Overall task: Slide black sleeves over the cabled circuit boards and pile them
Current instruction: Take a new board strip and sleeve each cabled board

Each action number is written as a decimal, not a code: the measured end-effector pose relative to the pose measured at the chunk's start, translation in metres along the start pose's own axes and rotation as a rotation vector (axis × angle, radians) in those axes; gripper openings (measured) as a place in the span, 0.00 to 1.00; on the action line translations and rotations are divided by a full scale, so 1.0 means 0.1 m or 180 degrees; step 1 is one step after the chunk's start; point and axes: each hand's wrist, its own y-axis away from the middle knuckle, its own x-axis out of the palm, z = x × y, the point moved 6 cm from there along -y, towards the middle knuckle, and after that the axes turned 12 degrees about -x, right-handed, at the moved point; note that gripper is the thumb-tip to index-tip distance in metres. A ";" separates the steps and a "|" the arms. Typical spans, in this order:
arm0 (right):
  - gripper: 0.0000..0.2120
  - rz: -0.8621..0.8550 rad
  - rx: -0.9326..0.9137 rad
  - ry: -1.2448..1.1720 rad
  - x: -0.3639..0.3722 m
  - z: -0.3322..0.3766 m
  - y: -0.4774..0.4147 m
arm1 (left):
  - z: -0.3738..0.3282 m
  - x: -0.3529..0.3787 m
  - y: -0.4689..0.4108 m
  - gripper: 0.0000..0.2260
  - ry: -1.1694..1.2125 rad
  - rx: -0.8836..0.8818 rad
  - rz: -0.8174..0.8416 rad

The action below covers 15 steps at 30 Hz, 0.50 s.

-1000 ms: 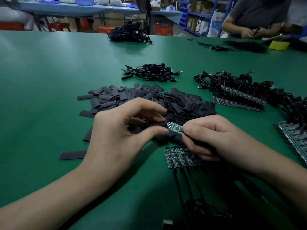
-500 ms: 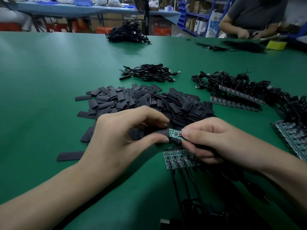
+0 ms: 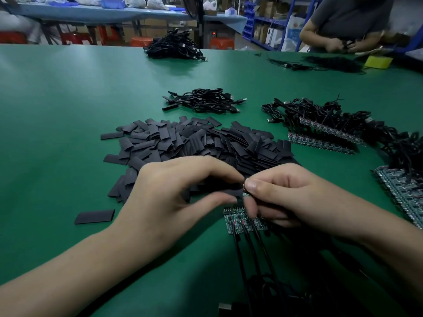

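Black sleeve (image 3: pixel 231 192) is held just above the tabletop (image 3: pixel 57 99), near the middle of the view, pinched between the thumb and curled fingers (image 3: pixel 217 167) of the left hand (image 3: pixel 174 193). Its right end meets a circuit board (image 3: pixel 246 194), of which only a green sliver shows (the rest is hidden by sleeve and fingertips). The right hand (image 3: pixel 286 193) grips that board, its fingers curled round it. Directly below the hands a short row of bare boards (image 3: pixel 238 219) lies flat on the tabletop, with black cables (image 3: pixel 242 259) running from them toward the near edge. Behind the hands sits a broad heap of loose sleeves (image 3: pixel 194 143); one stray sleeve (image 3: pixel 94 216) lies apart at left. Beyond the heap is a small cable bundle (image 3: pixel 203 102). To the right are rows of cabled boards (image 3: pixel 320 143) under tangled leads, with further boards (image 3: pixel 402 193) at the right edge. Another person (image 3: pixel 343 21) is at the tabletop's far right corner.
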 end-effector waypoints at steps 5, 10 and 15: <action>0.04 -0.0763 -0.0788 0.0819 -0.17 0.17 0.02 | 0.13 -0.02 -0.02 0.12 0.0510 -0.0517 -0.0196; 0.02 -0.1134 -0.1333 0.1726 -0.17 0.30 0.07 | 0.22 -0.01 -0.01 0.13 0.0925 -0.0767 -0.0231; 0.01 -0.1193 -0.1522 0.2232 -0.13 0.34 0.09 | 0.21 0.01 0.00 0.14 0.0969 -0.0794 -0.0247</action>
